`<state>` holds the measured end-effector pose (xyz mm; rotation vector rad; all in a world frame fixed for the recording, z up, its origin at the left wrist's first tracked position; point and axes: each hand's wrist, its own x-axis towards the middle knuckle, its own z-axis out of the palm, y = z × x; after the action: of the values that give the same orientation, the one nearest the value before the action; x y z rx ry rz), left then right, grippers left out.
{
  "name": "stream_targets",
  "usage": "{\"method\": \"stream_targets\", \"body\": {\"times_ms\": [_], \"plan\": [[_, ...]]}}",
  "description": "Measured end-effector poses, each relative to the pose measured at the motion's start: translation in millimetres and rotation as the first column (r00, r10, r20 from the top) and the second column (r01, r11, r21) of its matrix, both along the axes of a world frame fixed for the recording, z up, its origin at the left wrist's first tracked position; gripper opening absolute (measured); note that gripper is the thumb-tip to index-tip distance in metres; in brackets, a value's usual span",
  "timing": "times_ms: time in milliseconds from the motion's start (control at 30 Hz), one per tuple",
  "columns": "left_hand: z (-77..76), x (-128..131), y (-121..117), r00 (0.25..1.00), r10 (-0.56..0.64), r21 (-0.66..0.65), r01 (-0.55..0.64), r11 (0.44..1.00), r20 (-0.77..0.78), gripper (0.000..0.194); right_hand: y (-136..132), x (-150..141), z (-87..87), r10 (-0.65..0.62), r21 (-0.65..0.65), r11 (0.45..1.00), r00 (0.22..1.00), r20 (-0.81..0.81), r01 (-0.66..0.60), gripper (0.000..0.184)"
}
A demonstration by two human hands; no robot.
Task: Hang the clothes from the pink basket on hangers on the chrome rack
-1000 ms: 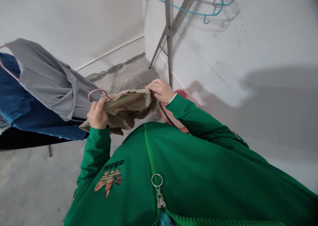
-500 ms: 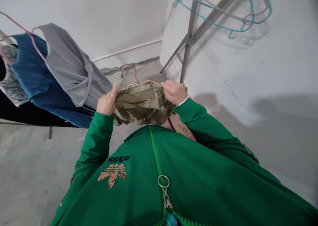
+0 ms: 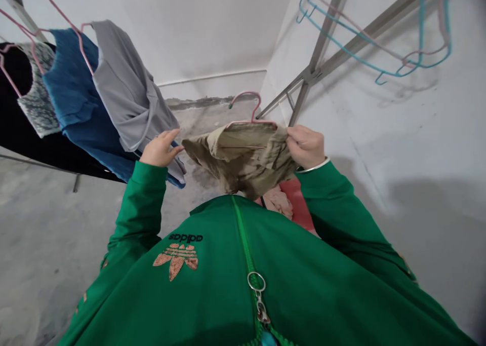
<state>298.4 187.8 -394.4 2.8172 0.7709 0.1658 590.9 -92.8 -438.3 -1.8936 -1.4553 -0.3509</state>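
A crumpled khaki garment [image 3: 243, 158] hangs on a pink wire hanger [image 3: 248, 105] in front of my chest. My right hand [image 3: 307, 146] grips the garment's right end at the hanger's shoulder. My left hand [image 3: 159, 148] is just off the garment's left end, fingers loosely spread and holding nothing, its fingertips near the cloth. Both arms wear green jacket sleeves.
To the left hang a grey garment [image 3: 125, 87], a blue one [image 3: 76, 92] and a speckled one [image 3: 36, 103] on pink hangers. A metal rack [image 3: 322, 47] with empty teal and pink hangers [image 3: 398, 65] stands against the right wall. A red basin [image 3: 299, 204] with cloth sits below.
The khaki garment on its hanger rose and shifted right. My left hand let go of its left end and opened. The view tilted up.
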Motion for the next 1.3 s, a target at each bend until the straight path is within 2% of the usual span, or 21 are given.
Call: {"method": "stream_targets", "body": {"times_ms": [67, 133, 200, 300, 367, 433, 567, 667, 800, 967, 1033, 1167, 1300], "plan": [[-13.6, 5.2, 9.9, 0.995, -0.043, -0.049, 0.047, 0.998, 0.086, 0.061, -4.9, 4.8, 7.5, 0.029, 0.058, 0.998, 0.999, -0.023, -0.028, 0.025], [-23.9, 12.2, 14.3, 0.985, -0.062, -0.125, 0.083, 0.989, 0.164, 0.048, -7.9, 7.2, 14.2, 0.054, 0.124, 0.991, 0.998, -0.018, -0.051, 0.023], [-27.9, 15.9, 16.4, 0.982, -0.014, -0.166, 0.046, 0.985, 0.189, 0.034, -10.2, 8.7, 18.5, 0.067, 0.172, 0.983, 0.998, 0.003, -0.067, 0.023], [-21.7, 10.4, 21.4, 0.984, 0.048, -0.163, -0.02, 0.986, 0.171, 0.028, -13.4, 10.5, 20.2, 0.043, 0.173, 0.984, 0.999, 0.012, -0.045, 0.023], [-12.3, 2.9, 25.0, 0.99, 0.021, -0.163, 0.003, 0.987, 0.142, 0.027, -14.5, 10.2, 19.9, 0.011, 0.14, 0.99, 1.0, -0.008, -0.009, 0.023], [-2.1, -1.0, 25.2, 0.989, -0.059, -0.135, 0.078, 0.988, 0.136, 0.03, -13.4, 8.2, 19.8, -0.02, 0.101, 0.995, 0.999, -0.033, 0.023, 0.021], [10.4, 14.6, 8.3, 0.949, -0.257, 0.025, 0.257, 0.966, 0.183, 0.058, -3.6, 1.8, 21.5, -0.008, 0.045, 0.999, 0.999, -0.035, 0.009, 0.022], [7.8, 36.1, -10.4, 0.935, -0.322, 0.037, 0.32, 0.947, 0.147, 0.054, 5.6, -0.2, 24.5, 0.03, 0.002, 1.0, 0.999, -0.04, -0.03, 0.025], [-1.9, 46.8, -20.8, 0.944, -0.239, -0.025, 0.251, 0.968, 0.227, 0.043, 10.1, 3.8, 30.9, 0.05, -0.064, 0.996, 0.993, -0.107, -0.057, 0.031], [-3.5, 41.5, -18.5, 0.94, -0.134, -0.047, 0.156, 0.987, 0.313, 0.032, 11.2, 2.9, 35.0, 0.08, 0.002, 0.997, 0.967, -0.241, -0.082, 0.047], [-1.1, 41.5, -19.6, 0.939, -0.134, -0.048, 0.157, 0.986, 0.316, 0.031, 15.0, 0.1, 32.7, 0.054, -0.004, 0.998, 0.977, -0.207, -0.057, 0.042], [4.9, 40.2, -20.1, 0.932, -0.134, -0.033, 0.154, 0.988, 0.336, 0.031, 16.5, 10.4, 25.4, -0.028, -0.158, 0.987, 0.995, -0.096, 0.013, 0.024], [11.5, 32.5, -12.8, 0.923, -0.124, -0.037, 0.148, 0.988, 0.364, 0.027, -1.8, 38.9, 23.6, 0.062, -0.208, 0.975, 0.992, -0.113, -0.084, 0.021]]}}
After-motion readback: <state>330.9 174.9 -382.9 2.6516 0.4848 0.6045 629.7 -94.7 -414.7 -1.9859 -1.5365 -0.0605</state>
